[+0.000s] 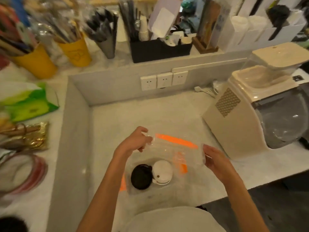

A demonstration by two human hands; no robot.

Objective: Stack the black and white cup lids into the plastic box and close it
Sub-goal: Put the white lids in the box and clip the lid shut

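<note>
Clear plastic box [167, 185] on the pale counter [150, 118], with one black lid stack [141, 177] and one white lid stack [162, 171] seated side by side inside it, touching; blur prevents me from counting the individual lids in either pile. I hold the transparent box cover [173, 148] tilted above the far side of the box: my left hand [133, 141] pinches its far-left corner between curled fingers and thumb, and my right hand [215, 160] grips its right edge, fingers closed around the rim. One long orange strip [175, 141] marks the raised far edge of the cover; two shorter orange clasps show lower down, one [183, 168] at the right wall of the box and one [123, 182] at the left wall. I judge the stacking done and the closing step in hand. To do it well, I would level the cover, align its corners squarely over the rim of the box, lower it without brushing the lid stacks, then press evenly along each edge and snap both side clasps. Risk: a skewed cover may seat on one side only.
</note>
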